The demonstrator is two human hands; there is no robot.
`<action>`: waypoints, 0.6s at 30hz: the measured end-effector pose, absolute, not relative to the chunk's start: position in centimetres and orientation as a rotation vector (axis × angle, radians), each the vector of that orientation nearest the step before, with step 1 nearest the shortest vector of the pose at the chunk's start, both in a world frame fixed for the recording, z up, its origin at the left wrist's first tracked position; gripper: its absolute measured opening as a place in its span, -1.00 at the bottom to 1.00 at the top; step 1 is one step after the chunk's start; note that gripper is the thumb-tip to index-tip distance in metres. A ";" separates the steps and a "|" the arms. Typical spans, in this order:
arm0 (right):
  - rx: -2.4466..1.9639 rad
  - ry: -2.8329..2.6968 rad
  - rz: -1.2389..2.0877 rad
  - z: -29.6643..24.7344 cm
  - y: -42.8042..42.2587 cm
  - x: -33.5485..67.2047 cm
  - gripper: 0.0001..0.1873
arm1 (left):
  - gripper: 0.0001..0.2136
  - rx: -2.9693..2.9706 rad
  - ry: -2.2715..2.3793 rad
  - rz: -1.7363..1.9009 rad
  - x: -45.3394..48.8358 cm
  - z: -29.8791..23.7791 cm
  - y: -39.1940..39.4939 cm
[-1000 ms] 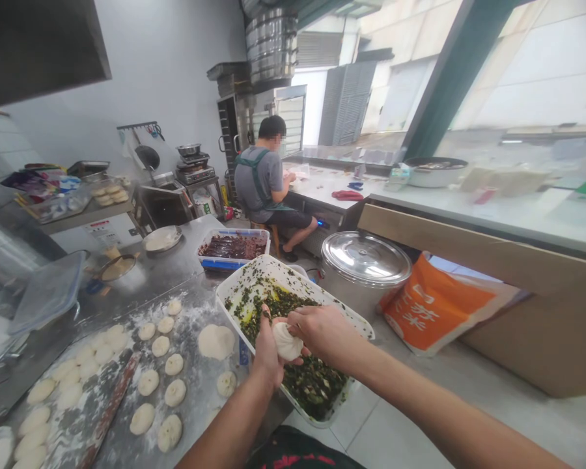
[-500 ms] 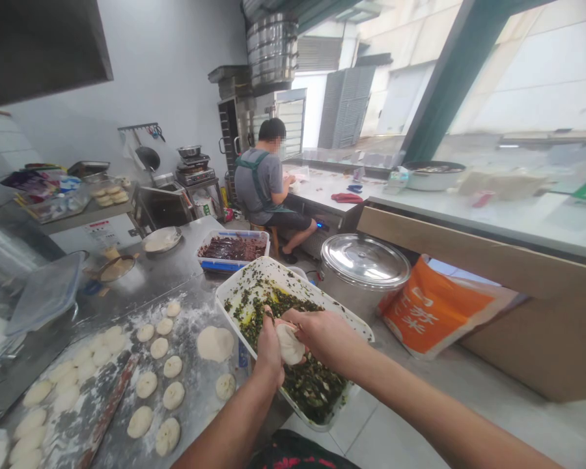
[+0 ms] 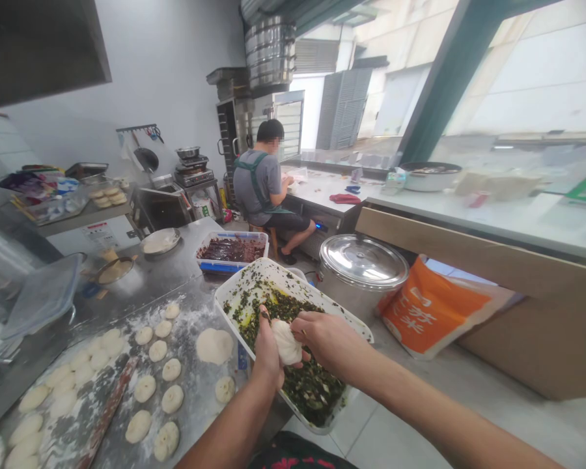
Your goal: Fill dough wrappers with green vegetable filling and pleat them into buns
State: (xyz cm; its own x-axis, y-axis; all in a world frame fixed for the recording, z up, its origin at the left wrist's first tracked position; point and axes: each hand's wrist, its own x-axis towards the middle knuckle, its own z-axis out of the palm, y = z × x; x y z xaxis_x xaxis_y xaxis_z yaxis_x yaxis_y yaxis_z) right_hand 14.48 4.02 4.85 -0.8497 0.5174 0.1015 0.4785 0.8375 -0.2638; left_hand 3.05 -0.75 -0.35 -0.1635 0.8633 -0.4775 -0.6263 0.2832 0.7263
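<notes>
My left hand [image 3: 267,355] cups a white dough bun [image 3: 286,342] from below, and my right hand [image 3: 327,340] pinches its top edge. Both hands are above a white plastic tray [image 3: 254,281] of chopped dark greens filling [image 3: 313,389], and the bun hides part of the filling. To the left, on the floured steel table [image 3: 190,312], lie several shaped dough buns [image 3: 172,369] and a flat dough round [image 3: 214,346]. A wooden rolling pin [image 3: 108,410] lies among them.
Beyond the tray stand a blue-rimmed tray of dark filling [image 3: 231,250] and a lidded steel pot [image 3: 364,260]. An orange sack [image 3: 432,307] leans on a cabinet at right. A co-worker [image 3: 261,182] sits at a far counter, hands at work.
The bun has turned slightly between my hands, and my fingers have shifted along its top. The view has moved slightly, with the table and trays sitting a little differently in the frame.
</notes>
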 end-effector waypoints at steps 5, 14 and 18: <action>-1.024 -2.699 0.361 5.2 4.1 14.4 -0.87 | -0.43 0.327 1.056 1.320 2.7 0.6 -1.1; -0.868 -2.650 0.487 5.1 4.0 14.2 -0.86 | -0.52 0.309 1.126 1.392 3.2 0.3 -1.4; -0.891 -2.676 0.389 5.4 3.6 14.3 -0.84 | -0.52 0.278 1.138 1.376 2.9 -0.1 -1.3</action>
